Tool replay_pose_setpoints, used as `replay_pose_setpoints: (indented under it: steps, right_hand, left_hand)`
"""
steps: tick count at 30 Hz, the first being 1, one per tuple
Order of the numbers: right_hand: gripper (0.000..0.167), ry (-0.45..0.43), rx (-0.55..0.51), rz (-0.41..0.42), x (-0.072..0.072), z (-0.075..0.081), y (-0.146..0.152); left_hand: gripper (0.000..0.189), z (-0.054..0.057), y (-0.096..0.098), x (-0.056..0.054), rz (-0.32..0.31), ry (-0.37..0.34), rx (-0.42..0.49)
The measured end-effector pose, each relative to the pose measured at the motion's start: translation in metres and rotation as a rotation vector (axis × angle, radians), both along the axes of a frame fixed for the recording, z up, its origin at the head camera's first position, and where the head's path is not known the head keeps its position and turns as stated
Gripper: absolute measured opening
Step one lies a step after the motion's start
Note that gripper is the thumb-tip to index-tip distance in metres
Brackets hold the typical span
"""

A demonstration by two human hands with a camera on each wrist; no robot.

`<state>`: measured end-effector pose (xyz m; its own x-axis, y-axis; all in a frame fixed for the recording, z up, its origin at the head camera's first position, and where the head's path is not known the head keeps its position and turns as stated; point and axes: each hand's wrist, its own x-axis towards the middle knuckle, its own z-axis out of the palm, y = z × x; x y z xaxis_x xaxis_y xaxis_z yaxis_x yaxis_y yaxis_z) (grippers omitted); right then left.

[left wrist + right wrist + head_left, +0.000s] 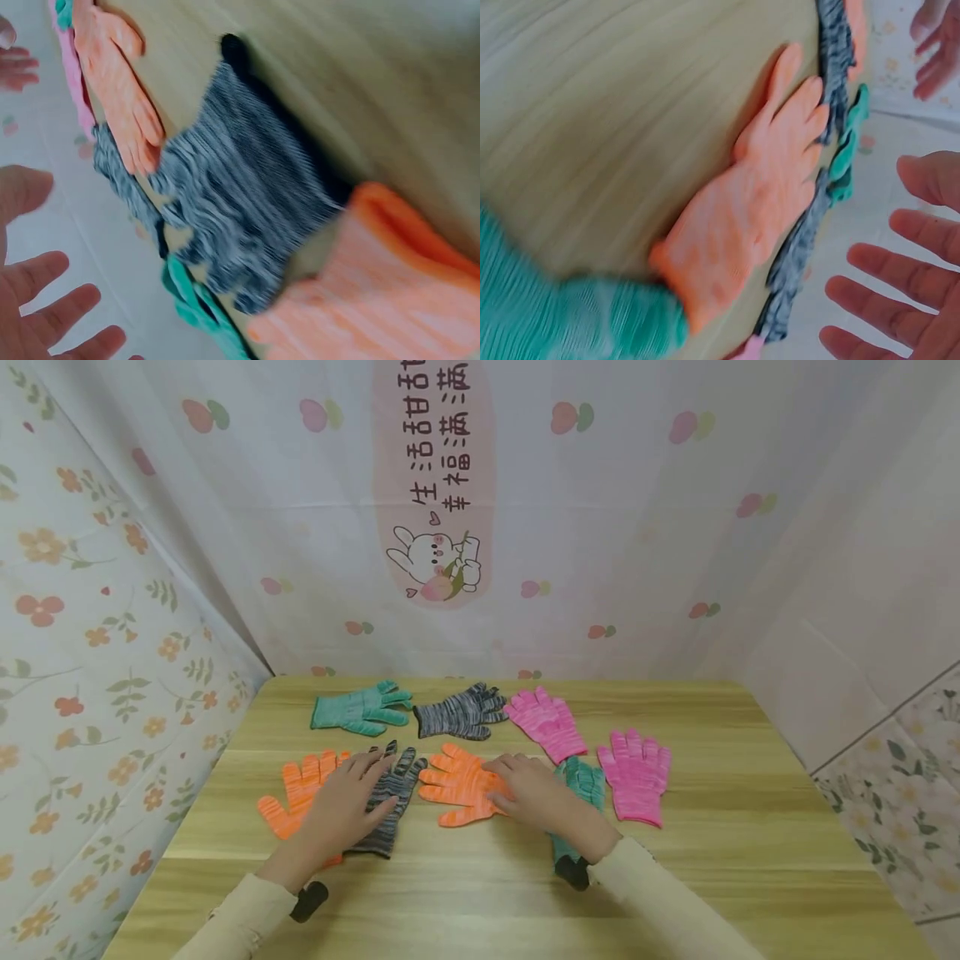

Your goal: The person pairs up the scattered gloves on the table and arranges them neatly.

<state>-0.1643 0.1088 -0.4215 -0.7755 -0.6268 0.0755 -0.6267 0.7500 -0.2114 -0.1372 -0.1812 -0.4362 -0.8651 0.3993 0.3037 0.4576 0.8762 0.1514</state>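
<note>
While the wood-grain tabletop [457, 893] lies beneath, the left hand [341, 804], fingers spread, hangs over a black-and-gray knit glove [251, 165] and the right hand [534, 789], likewise spread, over an orange knit glove [456, 781], both probably laid flat to show clearly. In the head view, the right hides the orange cuff; contact is unclear.

Chinese lettering [422, 456] on the white curtain [630, 527] reads "生活甜甜"; beside it, "幸福满满".
</note>
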Motion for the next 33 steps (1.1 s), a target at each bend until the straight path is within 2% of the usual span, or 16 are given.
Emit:
replay_pose_setpoints:
  steps: [3, 5, 11, 16, 21, 26, 33]
  right_hand:
    - [0.034, -0.072, -0.032, 0.019, 0.002, 0.001, -0.011]
    - [0.031, -0.089, -0.038, 0.038, 0.002, 0.000, -0.019]
    - [0.026, -0.199, -0.109, 0.077, 0.005, -0.007, -0.045]
    - [0.027, -0.182, -0.066, 0.098, 0.014, -0.013, -0.066]
    - [0.023, -0.157, -0.048, 0.146, 0.025, -0.020, -0.088]
    - [0.019, -0.103, -0.029, 0.223, 0.036, -0.026, -0.110]
    - [0.018, -0.099, -0.049, 0.320, 0.046, -0.032, -0.143]
  left_hand:
    - [0.052, -0.001, -0.012, 0.009, 0.052, -0.033, 0.024]
    - [0.049, -0.002, -0.020, 0.015, 0.079, -0.052, 0.031]
    - [0.038, -0.009, -0.041, 0.033, 0.142, -0.089, 0.066]
    - [0.024, -0.017, -0.049, 0.049, 0.219, -0.129, 0.077]
    - [0.024, -0.025, -0.053, 0.060, 0.295, -0.193, 0.095]
    - [0.029, -0.029, -0.054, 0.066, 0.353, -0.268, 0.102]
    - [0.030, -0.033, -0.051, 0.071, 0.395, -0.371, 0.080]
